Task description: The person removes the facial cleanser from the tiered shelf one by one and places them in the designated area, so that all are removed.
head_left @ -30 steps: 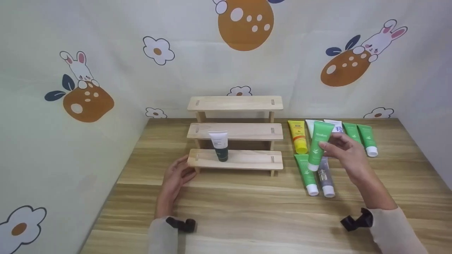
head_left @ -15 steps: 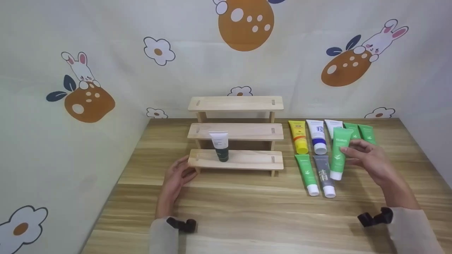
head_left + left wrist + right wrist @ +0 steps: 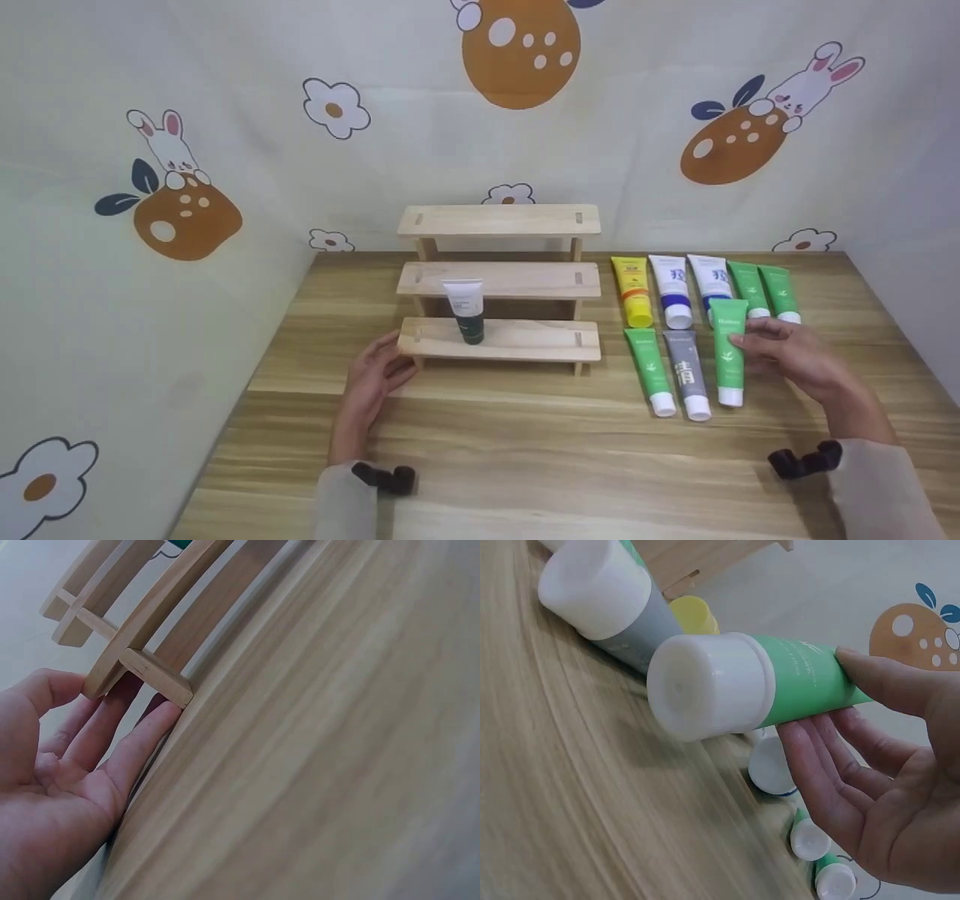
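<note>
My right hand pinches a green tube with a white cap between thumb and fingers, cap end toward me. In the right wrist view the green tube is held just over the table, its cap leading. At the left, my left hand holds the end of the lowest step of a three-step wooden stand. The left wrist view has the thumb at the board's end and the fingers by the stand's leg. A small white and dark green tube stands upright on that lowest step.
Left of the held tube lie a grey tube and another green tube. Behind them is a row with a yellow tube, two white-and-blue tubes and two green tubes. A patterned cloth hangs behind the table.
My right hand has carried the green tube rightward and toward me, from over the other tubes to the right of the grey one, lowering it. My left hand has stayed at the stand.
</note>
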The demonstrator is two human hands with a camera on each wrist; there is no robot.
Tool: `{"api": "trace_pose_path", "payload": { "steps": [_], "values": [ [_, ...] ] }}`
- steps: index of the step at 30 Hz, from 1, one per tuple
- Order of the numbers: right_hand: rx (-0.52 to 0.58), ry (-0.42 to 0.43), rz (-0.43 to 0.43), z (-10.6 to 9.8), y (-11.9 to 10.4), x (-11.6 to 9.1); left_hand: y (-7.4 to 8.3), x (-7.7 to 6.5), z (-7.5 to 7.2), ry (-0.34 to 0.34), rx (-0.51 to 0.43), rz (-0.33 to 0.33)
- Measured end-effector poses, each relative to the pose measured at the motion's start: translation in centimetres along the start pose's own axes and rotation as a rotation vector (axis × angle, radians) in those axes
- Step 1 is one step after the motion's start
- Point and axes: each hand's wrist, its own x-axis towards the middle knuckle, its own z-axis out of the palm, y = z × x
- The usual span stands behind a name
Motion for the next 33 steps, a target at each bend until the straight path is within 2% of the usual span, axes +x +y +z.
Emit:
{"api": "trace_pose_path", "payload": {
  "steps": [10,16,21,28,33],
  "values": [
    [0.081,-0.108,0.067,-0.5,1.1,0.4,0.0,-0.1,-0.1,-0.014,0.000,0.005],
    [0.117,-0.122,0.091,-0.9,1.6,0.3,0.0,0.0,0.1,-0.010,-0.006,-0.003],
    [0.076,-0.107,0.118,-0.9,1.4,0.5,0.1,0.0,0.1,0.012,-0.013,-0.010],
    [-0.032,-0.059,0.162,-0.6,1.3,0.6,0.1,-0.2,-0.1,0.008,0.003,-0.016],
    [-0.050,-0.039,0.195,-0.5,1.0,0.6,0.1,-0.2,0.0,0.008,0.007,-0.015]
  ]
}}
